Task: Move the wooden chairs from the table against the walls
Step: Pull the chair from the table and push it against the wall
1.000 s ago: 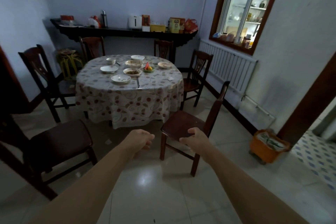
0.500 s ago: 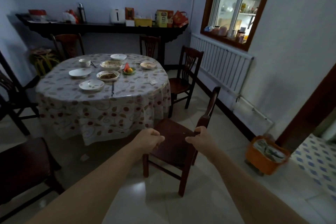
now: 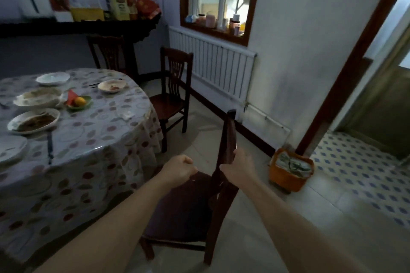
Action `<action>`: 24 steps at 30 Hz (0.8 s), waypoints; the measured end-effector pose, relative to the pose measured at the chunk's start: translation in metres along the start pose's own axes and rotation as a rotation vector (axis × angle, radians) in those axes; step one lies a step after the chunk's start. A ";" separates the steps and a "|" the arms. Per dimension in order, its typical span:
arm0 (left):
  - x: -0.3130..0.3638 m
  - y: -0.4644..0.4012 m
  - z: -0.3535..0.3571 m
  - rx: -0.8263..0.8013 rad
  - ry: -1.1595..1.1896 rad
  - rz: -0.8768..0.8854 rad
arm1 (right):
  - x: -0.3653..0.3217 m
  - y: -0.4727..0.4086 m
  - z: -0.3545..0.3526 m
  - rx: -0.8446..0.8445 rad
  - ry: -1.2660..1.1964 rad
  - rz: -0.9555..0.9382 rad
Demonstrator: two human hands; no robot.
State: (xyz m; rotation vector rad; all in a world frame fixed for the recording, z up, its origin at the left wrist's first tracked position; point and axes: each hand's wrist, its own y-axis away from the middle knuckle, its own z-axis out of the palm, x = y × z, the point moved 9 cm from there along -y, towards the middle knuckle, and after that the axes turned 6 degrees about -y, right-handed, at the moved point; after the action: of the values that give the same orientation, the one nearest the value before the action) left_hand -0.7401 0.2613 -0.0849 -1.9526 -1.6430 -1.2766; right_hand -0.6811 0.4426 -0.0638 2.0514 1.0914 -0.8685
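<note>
While both forearms reached forward from the bottom edge of the head view, the right hand [image 3: 238,167] gripped the backrest of the nearest wooden chair [image 3: 188,210], fingers curled round the near upright partway down, thumb side up. The left hand [image 3: 178,169] was balled into a loose fist over the front part of the seat; whether it touched the seat or held anything could not be told, nothing visible in it.

Nearest chair: dark reddish-brown wood, dark seat, backrest seen nearly edge-on and leaning away toward the radiator wall. It stood on the tiled floor [image 3: 288,239] just beside the near right edge of the round surface [image 3: 93,131], seat pointing toward the cloth, well apart from the wall.

A second chair [image 3: 172,93] of the same wood, slatted back, stood at the far right edge of the surface, seat partly under the cloth overhang. A third chair [image 3: 106,51] stood at the far edge, only its back showing, in front of the dark sideboard [image 3: 77,26].

Surface covered by a leaf-print tablecloth, with used plates [image 3: 33,121] and a small green dish of fruit [image 3: 77,102] toward its left and far parts. White radiator [image 3: 213,68] on the right wall under the window. Orange basket [image 3: 290,169] on the floor by the doorway, near the gripped chair's back.
</note>
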 end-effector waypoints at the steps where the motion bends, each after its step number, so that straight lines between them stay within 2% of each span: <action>1: 0.004 -0.016 0.003 -0.026 -0.019 0.015 | 0.000 -0.007 0.001 0.014 0.010 0.027; 10: 0.053 -0.111 0.042 -0.227 -0.251 0.179 | 0.016 -0.077 0.009 0.072 0.017 0.166; 15: 0.076 -0.149 0.066 -0.321 -0.477 0.297 | 0.035 -0.106 0.011 0.044 0.007 0.236; 20: 0.106 -0.173 0.095 -0.332 -0.687 0.559 | 0.052 -0.122 0.023 0.035 -0.042 0.341; 24: 0.119 -0.195 0.116 -0.322 -1.024 0.780 | 0.067 -0.130 0.028 0.076 -0.093 0.487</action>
State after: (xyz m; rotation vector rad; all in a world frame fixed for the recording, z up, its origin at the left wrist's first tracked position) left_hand -0.8694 0.4795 -0.1204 -3.2606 -0.6912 -0.2017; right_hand -0.7716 0.5071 -0.1629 2.1795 0.4770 -0.7496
